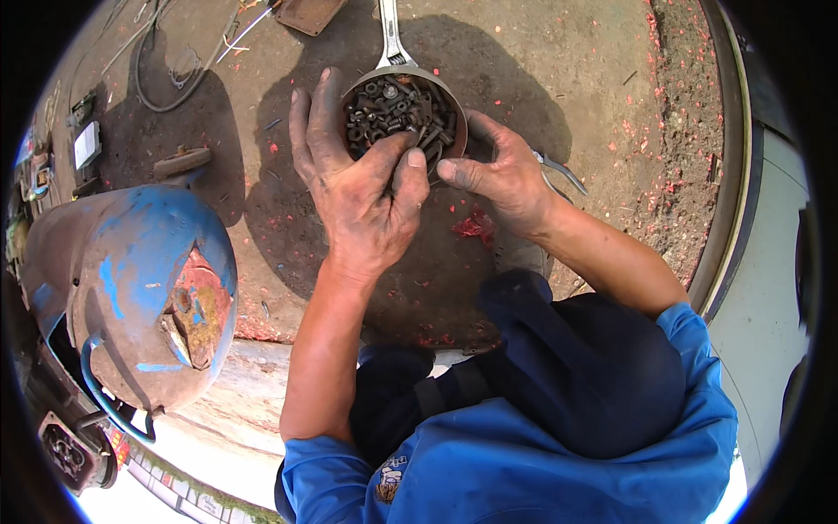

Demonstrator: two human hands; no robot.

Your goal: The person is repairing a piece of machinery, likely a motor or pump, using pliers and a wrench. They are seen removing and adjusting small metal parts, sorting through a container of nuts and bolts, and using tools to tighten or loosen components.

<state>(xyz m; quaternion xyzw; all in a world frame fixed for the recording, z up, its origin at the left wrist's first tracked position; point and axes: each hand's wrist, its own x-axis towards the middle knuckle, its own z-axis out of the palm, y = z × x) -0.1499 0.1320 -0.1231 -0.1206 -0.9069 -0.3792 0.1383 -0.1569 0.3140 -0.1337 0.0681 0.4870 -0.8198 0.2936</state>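
Nuts and bolts (384,109) heaped inside round metal bowl (460,133), upper centre. Left grip (362,196) narrow, thumb and forefinger bunched among fasteners; cannot tell if pinching one. Right grip (515,183) curved against bowl's right side, firmness of hold unclear. Adjustable wrench (391,35) just beyond far rim. Paint-worn blue tank (131,262) well left.
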